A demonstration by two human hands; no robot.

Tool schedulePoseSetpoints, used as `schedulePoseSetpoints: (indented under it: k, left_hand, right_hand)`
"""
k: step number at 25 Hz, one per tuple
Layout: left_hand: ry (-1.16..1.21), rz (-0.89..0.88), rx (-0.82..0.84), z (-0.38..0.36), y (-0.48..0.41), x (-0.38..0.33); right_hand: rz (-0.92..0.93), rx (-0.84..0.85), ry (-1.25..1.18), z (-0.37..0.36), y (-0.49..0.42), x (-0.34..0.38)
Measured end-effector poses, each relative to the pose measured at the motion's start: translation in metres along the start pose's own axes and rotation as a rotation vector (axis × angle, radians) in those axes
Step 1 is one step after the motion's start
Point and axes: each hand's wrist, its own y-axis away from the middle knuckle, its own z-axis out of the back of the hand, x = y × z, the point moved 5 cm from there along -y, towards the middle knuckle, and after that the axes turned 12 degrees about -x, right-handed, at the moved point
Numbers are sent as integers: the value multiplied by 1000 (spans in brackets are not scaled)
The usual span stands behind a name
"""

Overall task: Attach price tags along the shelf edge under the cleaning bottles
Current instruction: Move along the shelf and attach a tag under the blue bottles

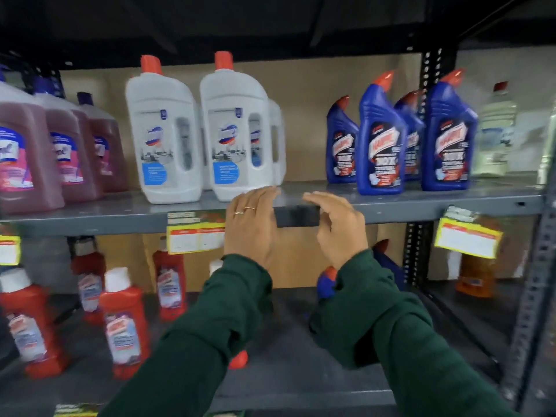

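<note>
With the left hand point(251, 224) flat on the price tag point(195, 237) and the right hand point(337, 227) empty, half curled, press firmly along the shelf edge point(406, 210)

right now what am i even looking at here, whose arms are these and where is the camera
The camera sits on a person's head, looking forward and down, so the two arms in dark green sleeves are the wearer's own. There is no machine, only bare hands.

The left hand, wearing two rings, lies over the front edge of a grey metal shelf, covering the right end of a yellow-bordered price tag. The right hand is curled at the same edge, at the right end of a dark strip fixed there. Whether either hand holds anything, I cannot tell.

On the shelf stand pink bottles, white bottles with red caps and blue bottles. Another tag hangs further right. Red bottles stand on the shelf below.
</note>
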Motion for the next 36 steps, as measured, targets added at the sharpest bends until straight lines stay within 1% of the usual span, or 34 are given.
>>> schedulePoseSetpoints:
  k: [2,4,5,6,7,9,11,12,14,17,20,21,23,25,28,30,33,36]
  left_hand:
    - [24,-14,86,-35,-1,-51]
    - [31,-64,179,-71,5,-104]
    - [22,-88,211,-87,9,-129]
    - [-1,-101,230,-100,12,-147]
    - [-28,-98,249,-111,16,-159]
    - [-91,-43,275,-125,20,-167]
    - [-145,-19,236,-128,19,-166]
    - [-162,-25,221,-127,19,-166]
    - [-170,-21,189,-128,17,-168]
    - [-135,41,139,-131,18,-166]
    - [-33,110,106,-129,17,-170]
    - [18,124,131,-130,16,-176]
    - [87,83,247,-138,14,-194]
    - [105,37,298,-147,11,-208]
    - [105,51,292,-154,8,-209]
    - [103,19,302,-156,11,-210]
    - [116,35,295,-157,9,-210]
    - [141,120,254,-156,2,-211]
  right_hand:
    - [23,-138,102,51,-12,-38]
    - [7,-257,252,100,-21,-74]
    - [-12,-293,335,122,-23,-91]
    - [-64,-292,406,138,-24,-105]
    - [-155,-255,460,149,-24,-119]
    - [-345,-120,557,163,-20,-146]
    - [-392,7,587,172,-19,-161]
    - [-380,55,563,173,-19,-165]
    - [-336,92,493,176,-24,-168]
    - [-361,89,402,184,-30,-170]
    - [-373,80,284,190,-32,-171]
    - [-341,78,242,190,-33,-170]
    - [-230,95,196,189,-35,-169]
    - [-130,114,215,187,-40,-170]
    - [-15,89,259,187,-42,-175]
    - [68,116,314,186,-40,-179]
    - [15,177,321,188,-44,-181]
    - [-7,144,324,190,-54,-181]
